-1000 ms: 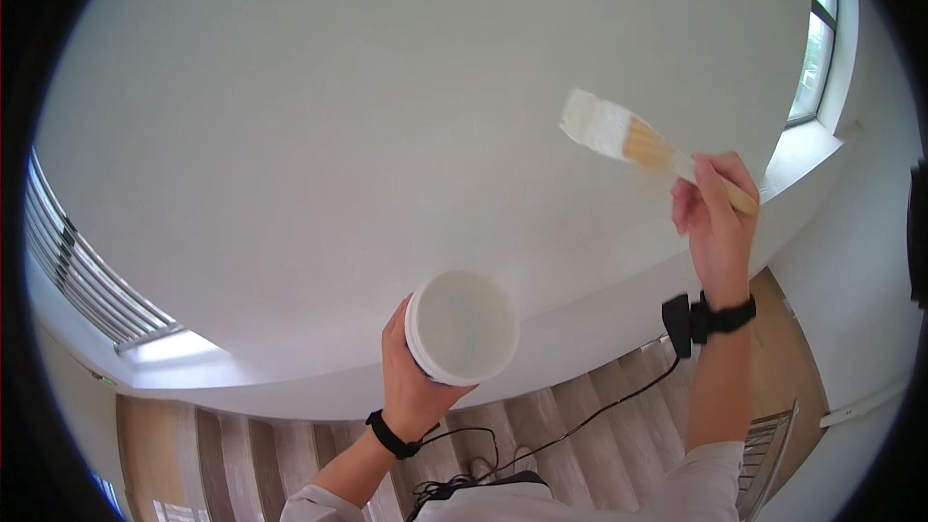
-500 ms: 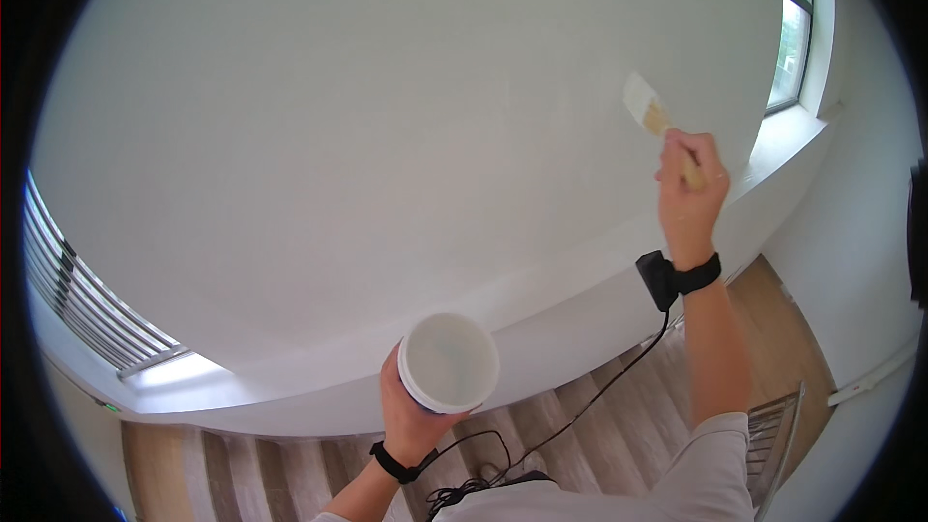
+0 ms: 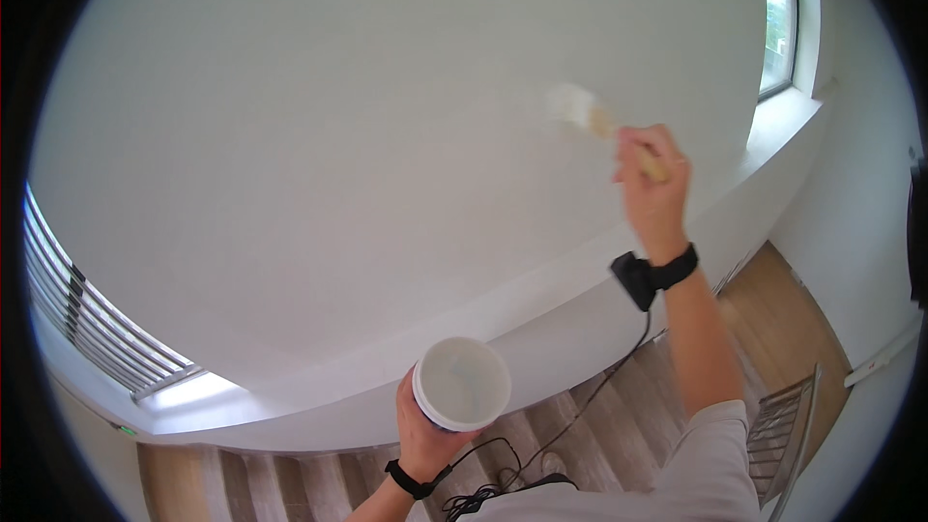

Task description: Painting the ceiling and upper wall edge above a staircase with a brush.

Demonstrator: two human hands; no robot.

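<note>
My right hand [image 3: 655,174] is closed round the wooden handle of a paintbrush [image 3: 601,122]. The brush's pale head is smeared by motion and lies at, or very close to, the white wall [image 3: 367,155]; I cannot tell whether it touches. Low in the middle, my left hand [image 3: 425,435] grips a white plastic bucket [image 3: 462,384] from its left side and below. The bucket's open top faces me, and its inside looks whitish. Black straps with a cable circle both wrists.
Wooden stairs [image 3: 619,425] run below me, with a metal railing [image 3: 788,430] at lower right. A window [image 3: 779,29] with a white sill stands at upper right. Metal bars [image 3: 101,314] cross another opening at left. The black cable [image 3: 590,401] hangs between my arms.
My right hand has swept the paintbrush leftward along the wall. The bucket in my left hand sits slightly lower and farther right in view, and the view itself has shifted a little.
</note>
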